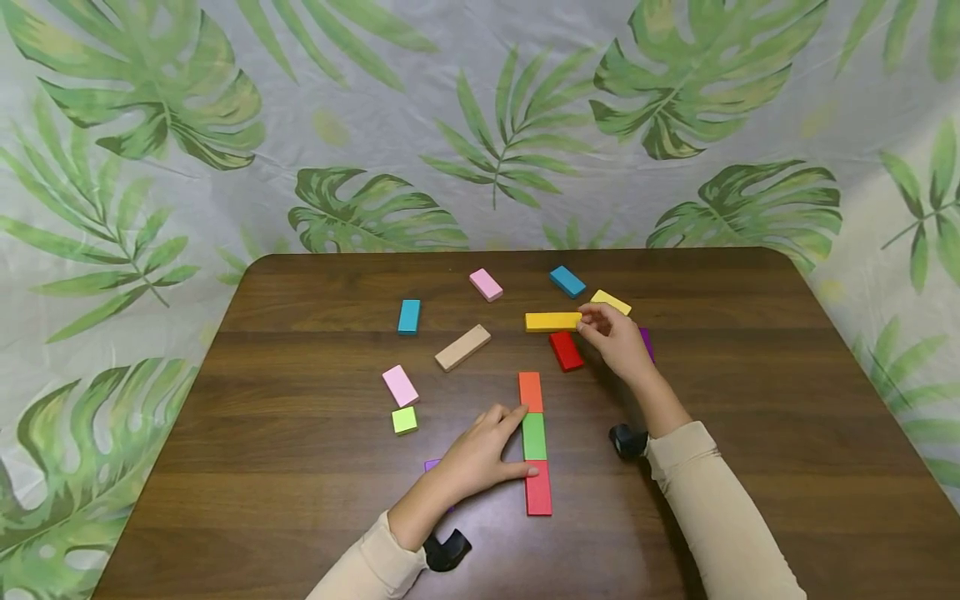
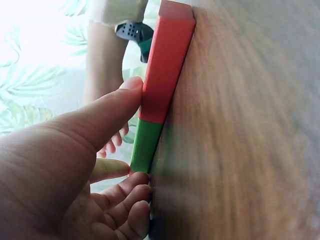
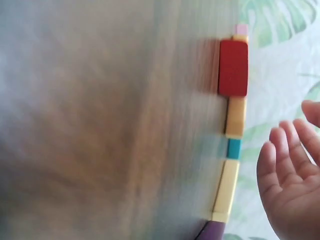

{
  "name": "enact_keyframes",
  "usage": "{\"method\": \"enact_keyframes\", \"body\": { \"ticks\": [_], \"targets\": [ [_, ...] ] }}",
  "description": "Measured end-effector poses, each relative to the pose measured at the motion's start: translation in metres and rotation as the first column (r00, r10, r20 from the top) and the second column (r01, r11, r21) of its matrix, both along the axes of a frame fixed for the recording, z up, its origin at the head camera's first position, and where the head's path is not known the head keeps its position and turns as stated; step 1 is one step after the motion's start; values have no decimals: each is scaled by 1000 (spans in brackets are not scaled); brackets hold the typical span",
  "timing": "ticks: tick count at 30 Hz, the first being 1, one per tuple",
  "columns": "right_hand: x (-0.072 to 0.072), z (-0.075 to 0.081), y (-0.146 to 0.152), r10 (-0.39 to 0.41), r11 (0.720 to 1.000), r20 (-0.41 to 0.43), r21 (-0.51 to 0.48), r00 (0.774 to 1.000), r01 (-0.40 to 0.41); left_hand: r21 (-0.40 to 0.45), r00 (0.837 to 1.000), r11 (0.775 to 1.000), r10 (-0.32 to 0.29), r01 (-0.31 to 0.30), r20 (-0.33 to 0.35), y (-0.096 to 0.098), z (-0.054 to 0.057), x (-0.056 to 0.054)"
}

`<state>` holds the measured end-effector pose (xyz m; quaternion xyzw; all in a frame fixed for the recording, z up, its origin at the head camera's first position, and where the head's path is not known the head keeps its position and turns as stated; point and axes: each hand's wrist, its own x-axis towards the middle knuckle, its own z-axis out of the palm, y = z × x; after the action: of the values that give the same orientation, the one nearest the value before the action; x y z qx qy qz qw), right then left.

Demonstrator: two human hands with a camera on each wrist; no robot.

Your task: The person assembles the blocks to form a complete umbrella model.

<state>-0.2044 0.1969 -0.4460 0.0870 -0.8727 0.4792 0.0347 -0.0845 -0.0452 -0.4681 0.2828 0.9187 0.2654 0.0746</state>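
A straight row lies before me: an orange block (image 1: 529, 392), a green block (image 1: 534, 437) and a red block (image 1: 538, 493), end to end. My left hand (image 1: 480, 454) rests on it from the left, thumb on the red block and index fingertip near the joint of green and orange. In the left wrist view its other fingers bend low beside the row. My right hand (image 1: 617, 337) hovers by the right end of a yellow-orange block (image 1: 552, 322), fingers loosely bent and holding nothing. A dark red block (image 1: 566, 351) lies just below that one.
Around lie a pale yellow block (image 1: 611, 302), a purple block (image 1: 647, 344) partly behind the right hand, blue blocks (image 1: 408, 317), pink blocks (image 1: 401, 386), a beige block (image 1: 462, 347) and a lime block (image 1: 404, 420). Another purple block (image 1: 432, 464) is mostly under the left hand.
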Motion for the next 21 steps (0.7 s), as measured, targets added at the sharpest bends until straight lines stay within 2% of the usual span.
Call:
{"method": "enact_keyframes", "body": {
  "ticks": [5, 14, 21],
  "targets": [
    [-13, -4, 5, -2, 999, 24, 33, 1000, 1, 2, 1000, 1000, 0, 0, -1, 0, -1, 0],
    [-25, -12, 10, 56, 995, 148, 77, 987, -68, 3, 1000, 1000, 2, -2, 4, 0, 0, -1],
    [-30, -18, 13, 86, 989, 155, 109, 984, -104, -3, 1000, 1000, 4, -4, 16, 0, 0, 0]
  ]
}}
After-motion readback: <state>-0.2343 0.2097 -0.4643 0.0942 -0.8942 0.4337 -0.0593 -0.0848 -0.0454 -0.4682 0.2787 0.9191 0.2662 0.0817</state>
